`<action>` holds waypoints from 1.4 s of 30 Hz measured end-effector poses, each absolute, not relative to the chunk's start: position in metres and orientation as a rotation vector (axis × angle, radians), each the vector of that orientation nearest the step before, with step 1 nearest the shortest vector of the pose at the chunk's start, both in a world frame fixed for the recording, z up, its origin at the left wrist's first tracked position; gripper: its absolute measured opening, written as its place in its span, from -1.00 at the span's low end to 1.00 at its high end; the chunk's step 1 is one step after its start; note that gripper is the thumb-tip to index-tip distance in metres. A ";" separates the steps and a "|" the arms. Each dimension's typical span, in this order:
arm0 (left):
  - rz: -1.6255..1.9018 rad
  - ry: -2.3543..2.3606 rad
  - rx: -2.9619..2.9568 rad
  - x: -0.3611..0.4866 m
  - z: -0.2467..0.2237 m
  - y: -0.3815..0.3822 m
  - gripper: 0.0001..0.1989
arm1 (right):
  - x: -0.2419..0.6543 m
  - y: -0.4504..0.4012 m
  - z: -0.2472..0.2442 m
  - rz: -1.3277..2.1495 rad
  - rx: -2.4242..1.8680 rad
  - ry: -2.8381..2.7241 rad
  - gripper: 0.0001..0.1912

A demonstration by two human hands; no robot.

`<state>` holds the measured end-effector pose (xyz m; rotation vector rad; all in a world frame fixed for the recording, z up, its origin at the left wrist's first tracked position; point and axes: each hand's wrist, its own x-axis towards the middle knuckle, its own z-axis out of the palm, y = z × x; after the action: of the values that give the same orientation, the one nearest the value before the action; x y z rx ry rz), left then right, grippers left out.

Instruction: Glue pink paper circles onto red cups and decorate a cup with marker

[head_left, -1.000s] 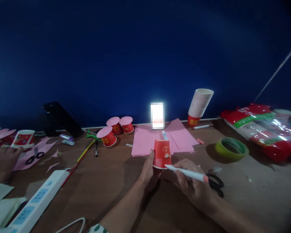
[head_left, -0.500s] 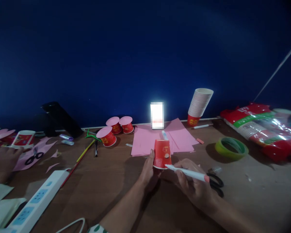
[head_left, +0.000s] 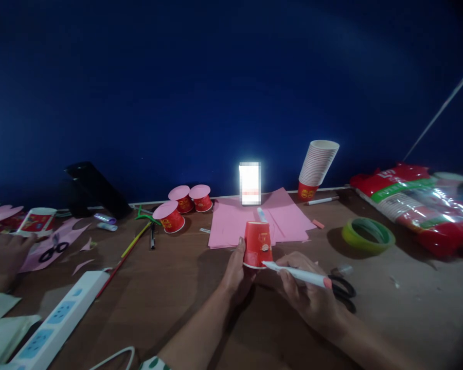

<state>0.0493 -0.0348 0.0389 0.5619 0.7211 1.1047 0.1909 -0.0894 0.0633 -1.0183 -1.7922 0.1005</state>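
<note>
A red paper cup (head_left: 258,244) is held upside down, its white rim at the bottom, by my left hand (head_left: 237,270), whose fingers wrap its left side and lower edge. My right hand (head_left: 306,290) is closed on a white marker (head_left: 303,275) with a reddish end. The marker's tip is at the cup's lower right, by the rim. Pink paper sheets (head_left: 227,223) lie just beyond the cup. Black scissor handles (head_left: 343,293) show beside my right hand; the blades are hidden.
Red cups topped with pink discs (head_left: 170,218) stand at centre-left. A tilted cup stack (head_left: 318,164), green tape roll (head_left: 368,236) and red plastic package (head_left: 412,205) are at right. A power strip (head_left: 64,318) and another person's hand (head_left: 7,257) are at left.
</note>
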 end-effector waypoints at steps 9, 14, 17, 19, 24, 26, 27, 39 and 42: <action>1.075 0.680 0.543 0.050 0.035 -0.034 -0.53 | 0.191 -0.091 0.069 0.155 -1.033 -1.828 -0.89; 1.079 0.689 0.632 0.049 0.034 -0.035 -0.58 | 0.191 -0.092 0.069 0.139 -1.072 -1.815 -0.88; 1.070 0.676 0.602 0.050 0.034 -0.034 -0.55 | 0.192 -0.091 0.070 0.142 -1.046 -1.795 -0.84; 1.087 0.684 0.588 0.050 0.034 -0.034 -0.53 | 0.192 -0.091 0.072 0.146 -1.048 -1.774 -0.83; 1.064 0.645 0.521 0.050 0.032 -0.033 -0.50 | 0.192 -0.090 0.075 0.125 -1.053 -1.733 -0.78; 1.062 0.634 0.505 0.050 0.031 -0.033 -0.50 | 0.192 -0.090 0.072 0.114 -1.056 -1.744 -0.82; 1.064 0.634 0.501 0.050 0.031 -0.033 -0.50 | 0.192 -0.090 0.070 0.111 -1.064 -1.751 -0.85; 1.028 0.670 0.525 0.049 0.028 -0.032 -0.44 | 0.194 -0.088 0.065 0.162 -1.114 -1.788 -0.89; 0.999 0.666 0.528 0.049 0.030 -0.033 -0.45 | 0.193 -0.088 0.065 0.103 -1.088 -1.781 -0.91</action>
<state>0.0493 -0.0328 0.0296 0.5278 0.6657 0.9995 0.1930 -0.0882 0.0650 -1.0883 -1.7814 0.1032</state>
